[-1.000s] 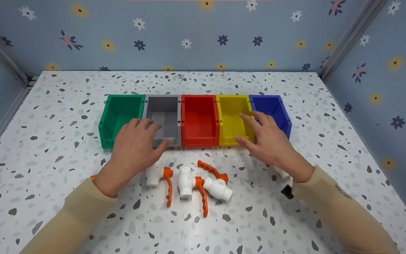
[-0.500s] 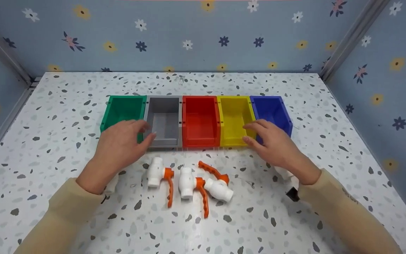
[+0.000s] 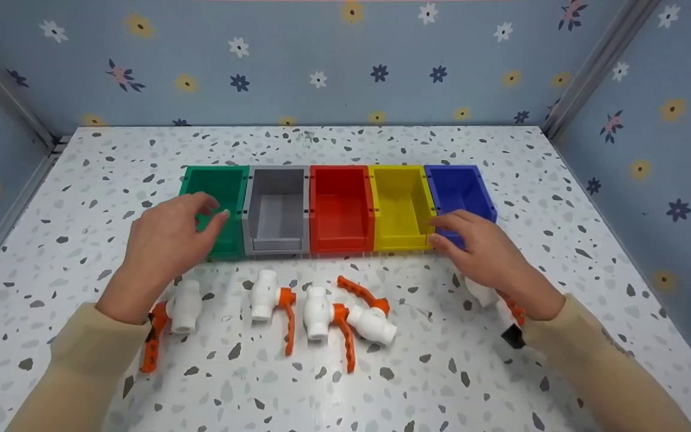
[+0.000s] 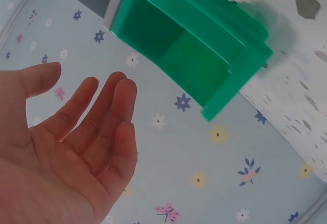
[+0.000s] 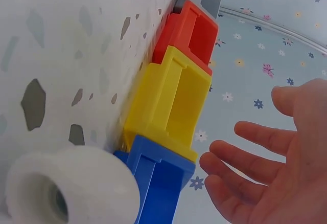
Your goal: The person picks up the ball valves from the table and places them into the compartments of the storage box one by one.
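Observation:
My left hand hovers over the front left of the green bin, fingers loosely bent and holding nothing. In the left wrist view its palm shows bare. My right hand hovers near the front of the blue bin and yellow bin, holding nothing. A white ball valve with an orange handle lies below my left wrist. Another ball valve is partly hidden by my right hand. Between them lie three more, a left ball valve, a middle one and a tilted ball valve.
A grey bin and a red bin stand between the green and yellow ones, all five in one row. The speckled table meets flowered panels at the back and sides. A black piece shows beside the right sleeve.
My left hand has moved left from the grey bin's front, uncovering the leftmost ball valves. My right hand has drifted slightly right and nearer to me. The bins and valves stay put.

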The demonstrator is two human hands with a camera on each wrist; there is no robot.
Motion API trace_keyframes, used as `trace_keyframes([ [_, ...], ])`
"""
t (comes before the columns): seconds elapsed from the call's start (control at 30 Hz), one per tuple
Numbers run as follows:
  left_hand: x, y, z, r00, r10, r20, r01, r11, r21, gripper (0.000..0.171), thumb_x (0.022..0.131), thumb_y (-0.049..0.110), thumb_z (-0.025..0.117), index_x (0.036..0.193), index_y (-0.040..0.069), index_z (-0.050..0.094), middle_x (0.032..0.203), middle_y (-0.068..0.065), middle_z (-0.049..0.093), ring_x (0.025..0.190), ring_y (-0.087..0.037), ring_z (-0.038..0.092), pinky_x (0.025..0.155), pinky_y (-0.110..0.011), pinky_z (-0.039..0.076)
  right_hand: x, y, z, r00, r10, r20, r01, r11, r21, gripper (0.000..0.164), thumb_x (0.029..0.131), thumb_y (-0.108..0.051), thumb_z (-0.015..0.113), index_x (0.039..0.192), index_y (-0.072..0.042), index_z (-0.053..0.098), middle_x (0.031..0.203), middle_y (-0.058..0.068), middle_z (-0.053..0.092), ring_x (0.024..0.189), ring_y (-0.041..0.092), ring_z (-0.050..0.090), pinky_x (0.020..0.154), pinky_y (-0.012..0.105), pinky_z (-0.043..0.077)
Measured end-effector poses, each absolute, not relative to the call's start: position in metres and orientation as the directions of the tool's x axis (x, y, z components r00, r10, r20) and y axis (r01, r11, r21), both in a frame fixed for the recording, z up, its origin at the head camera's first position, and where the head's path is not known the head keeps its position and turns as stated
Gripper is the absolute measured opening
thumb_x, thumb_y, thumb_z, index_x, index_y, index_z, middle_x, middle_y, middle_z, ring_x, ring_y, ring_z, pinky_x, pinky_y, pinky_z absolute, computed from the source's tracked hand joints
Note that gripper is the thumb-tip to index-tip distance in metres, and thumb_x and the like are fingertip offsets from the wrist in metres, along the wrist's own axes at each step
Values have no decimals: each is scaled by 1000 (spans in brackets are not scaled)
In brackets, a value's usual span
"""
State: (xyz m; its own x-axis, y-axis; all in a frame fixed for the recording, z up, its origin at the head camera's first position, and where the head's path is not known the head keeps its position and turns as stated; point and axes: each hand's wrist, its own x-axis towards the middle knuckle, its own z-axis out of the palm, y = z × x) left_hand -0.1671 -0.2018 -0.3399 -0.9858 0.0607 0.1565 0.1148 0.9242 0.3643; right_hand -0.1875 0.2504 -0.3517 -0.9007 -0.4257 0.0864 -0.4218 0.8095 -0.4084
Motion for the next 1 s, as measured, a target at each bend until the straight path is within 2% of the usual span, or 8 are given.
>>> trace_keyframes([
  [0.37, -172, -227, -339, -989, -30, 143, 24, 931, 364, 46, 100, 37, 57, 128, 0, 59, 123, -24, 61, 92, -39, 61, 70, -54, 51, -183, 269, -355, -908, -413, 76, -404, 811, -422, 44, 103, -43, 53, 130, -10, 64, 127, 8, 62, 116, 29, 58, 98, 52, 46],
  [0.7, -178, -248, -349, -994, -44, 104, -2, 929, 371, 47, 102, 35, 54, 130, -2, 55, 121, -25, 59, 96, -41, 57, 75, -56, 49, -179, 288, -356, -889, -449, 89, -436, 771, -464, 48, 103, -44, 51, 130, -6, 64, 126, 11, 64, 112, 28, 61, 93, 50, 50],
  [1.0, -185, -259, -355, -998, -52, 34, -35, 922, 386, 46, 104, 36, 48, 133, 1, 54, 121, -26, 60, 99, -42, 56, 78, -56, 49, -172, 309, -362, -872, -486, 56, -452, 758, -470, 38, 102, -32, 58, 128, -5, 64, 124, 11, 66, 107, 25, 62, 86, 50, 52],
])
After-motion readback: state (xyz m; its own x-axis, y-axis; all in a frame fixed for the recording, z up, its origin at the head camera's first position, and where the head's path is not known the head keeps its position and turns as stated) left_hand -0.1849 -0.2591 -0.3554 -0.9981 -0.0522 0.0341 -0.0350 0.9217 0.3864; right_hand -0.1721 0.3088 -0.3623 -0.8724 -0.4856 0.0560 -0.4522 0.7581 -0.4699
